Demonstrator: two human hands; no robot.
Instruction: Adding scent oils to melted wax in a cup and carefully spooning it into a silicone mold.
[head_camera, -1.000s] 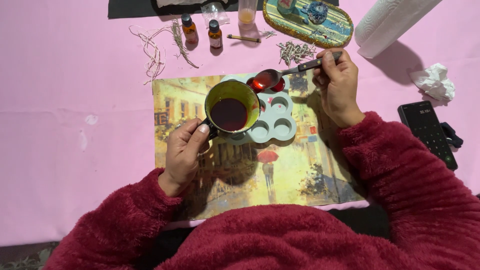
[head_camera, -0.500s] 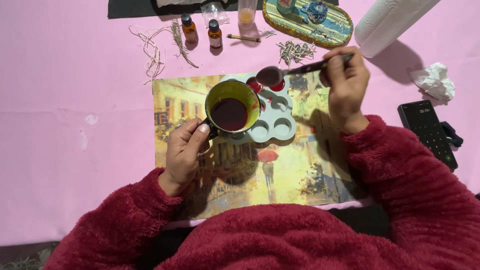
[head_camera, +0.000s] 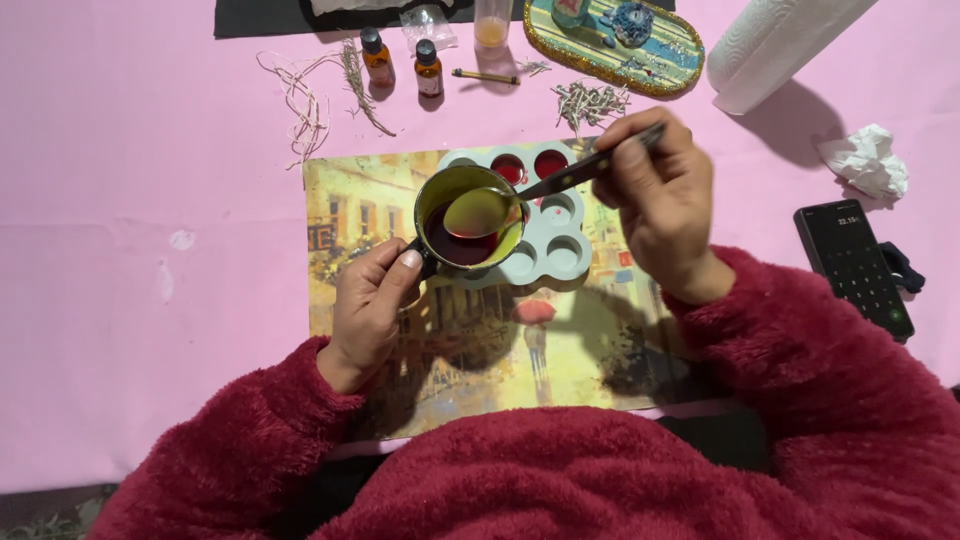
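Pot (head_camera: 466, 216) of dark red liquid held over mould (head_camera: 556, 236) by handle, left hand (head_camera: 367, 305) closed round it. Spoon (head_camera: 480, 212) dipped inside pot, gripped by right hand (head_camera: 655, 205). Mould on picture mat (head_camera: 350, 200), pink surface (head_camera: 130, 250) beneath; two bottles (head_camera: 402, 62) beyond.
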